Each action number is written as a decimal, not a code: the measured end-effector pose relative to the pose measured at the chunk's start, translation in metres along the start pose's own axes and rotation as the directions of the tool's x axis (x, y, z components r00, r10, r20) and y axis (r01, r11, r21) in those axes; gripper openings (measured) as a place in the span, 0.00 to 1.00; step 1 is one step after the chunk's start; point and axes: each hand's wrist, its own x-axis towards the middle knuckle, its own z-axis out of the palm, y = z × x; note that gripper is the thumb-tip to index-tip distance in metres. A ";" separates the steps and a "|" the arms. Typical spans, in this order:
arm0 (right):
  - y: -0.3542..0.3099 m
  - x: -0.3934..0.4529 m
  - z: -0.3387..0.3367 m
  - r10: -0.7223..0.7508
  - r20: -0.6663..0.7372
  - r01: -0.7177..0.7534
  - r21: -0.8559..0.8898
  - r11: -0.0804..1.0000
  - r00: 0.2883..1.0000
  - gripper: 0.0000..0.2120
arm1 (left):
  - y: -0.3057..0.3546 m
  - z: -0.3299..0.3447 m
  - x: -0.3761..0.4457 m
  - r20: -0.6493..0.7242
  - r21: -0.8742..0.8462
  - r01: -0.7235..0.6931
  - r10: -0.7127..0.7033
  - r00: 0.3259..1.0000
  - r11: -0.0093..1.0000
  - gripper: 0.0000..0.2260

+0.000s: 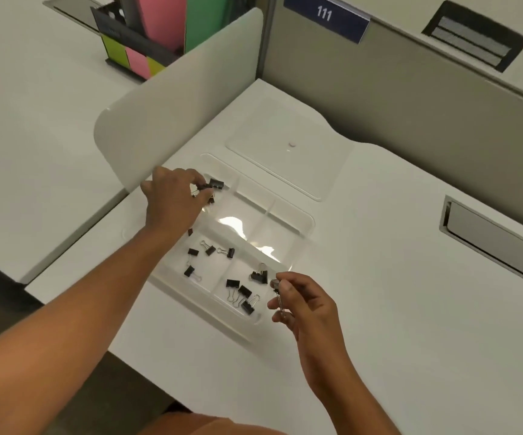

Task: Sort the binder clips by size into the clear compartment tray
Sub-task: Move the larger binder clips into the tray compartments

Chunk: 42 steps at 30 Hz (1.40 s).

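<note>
The left hand (172, 196) reaches over the far left corner of the clear tray (304, 229), its fingers curled down and pinching a black binder clip (202, 187) by its wire handles. Just beyond those fingertips another, larger clip (216, 183) lies in the same far compartment, touching or nearly touching the held one; a further clip is partly hidden under the fingers, and I cannot tell how many lie there.

The right hand (304, 304) hovers at the near right edge of the tray, thumb and forefinger closed on a clip (276, 288) whose silver wire handles hang down between the fingers. The other fingers are loosely bent beneath it.

Just left of the right hand, one compartment holds a group of middle-sized clips (243, 293), four or so, some overlapping. Between the two hands, nearer the left forearm, another compartment holds several small clips (210, 250) lying apart from one another. The compartments beyond the right hand catch a bright glare.

Beyond the tray, past the left hand, a flat clear lid (288, 146) rests on the white bench (395, 277). A low white divider panel (172, 98) stands just left of the left hand, and coloured folders (162, 23) stand in a rack well beyond it.
</note>
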 end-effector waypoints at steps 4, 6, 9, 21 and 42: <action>-0.016 0.010 0.015 -0.068 0.008 0.068 -0.116 0.991 0.998 0.05 | -0.011 0.000 0.000 0.072 0.117 -0.032 0.024 0.997 0.993 0.08; -0.030 0.024 0.027 -0.137 0.020 0.138 -0.188 0.972 0.990 0.04 | -0.014 -0.004 -0.013 0.014 0.047 -0.032 0.031 0.999 0.998 0.07; -0.051 0.058 0.053 -0.263 0.083 0.276 -0.316 0.908 0.961 0.04 | -0.014 -0.009 -0.040 -0.050 -0.048 -0.025 0.022 0.998 0.999 0.05; -0.058 0.203 0.137 -0.407 0.580 0.689 -0.695 0.205 0.706 0.14 | 0.006 -0.014 -0.124 -0.038 -0.162 -0.060 0.055 0.998 0.985 0.08; 0.023 -0.004 -0.165 -0.624 -0.261 0.329 -0.667 0.668 0.737 0.17 | 0.200 0.082 -0.203 0.126 -0.324 -0.492 0.552 0.824 0.808 0.17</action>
